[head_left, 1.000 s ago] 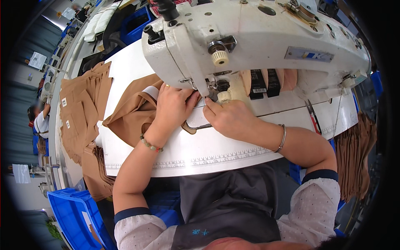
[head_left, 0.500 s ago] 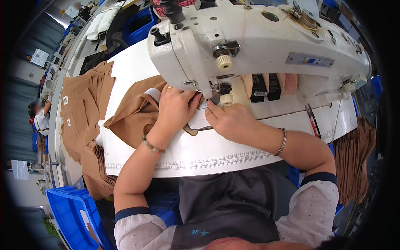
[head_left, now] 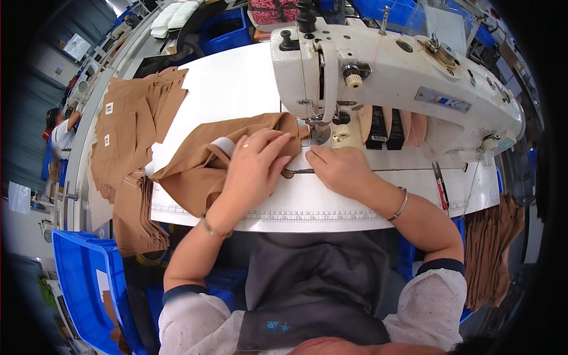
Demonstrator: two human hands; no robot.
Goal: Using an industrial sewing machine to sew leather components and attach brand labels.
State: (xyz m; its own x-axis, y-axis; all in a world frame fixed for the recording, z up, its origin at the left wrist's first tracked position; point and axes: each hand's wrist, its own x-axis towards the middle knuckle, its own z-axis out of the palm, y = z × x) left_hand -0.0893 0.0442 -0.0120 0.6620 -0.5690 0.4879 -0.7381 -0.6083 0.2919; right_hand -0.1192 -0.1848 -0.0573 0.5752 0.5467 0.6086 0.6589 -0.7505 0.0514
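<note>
Brown fabric (head_left: 198,139), folded and bunched with a white strip (head_left: 223,145) showing, lies left of the sewing machine (head_left: 384,74). One edge of it reaches toward the needle area (head_left: 318,131). My left hand (head_left: 257,163) rests on this fabric, fingers stretched out and a little apart, a ring on one. To the right of the needle, my right hand (head_left: 343,168) is closed with thumb and forefinger pressed together, close to the machine bed. Whatever lies between those fingertips, if anything, is hidden.
Flat brown pieces (head_left: 127,133) are stacked at the left. Black-handled, red snips (head_left: 441,186) lie at the right. Black labels (head_left: 378,127) sit beneath the machine arm. A blue bin (head_left: 89,284) stands lower left. More brown pieces (head_left: 491,248) hang at the right.
The whole view has shifted. My left hand has drawn back left from the needle, its fingers more spread, and more brown fabric shows beyond it. My right hand stays pinched near the needle.
</note>
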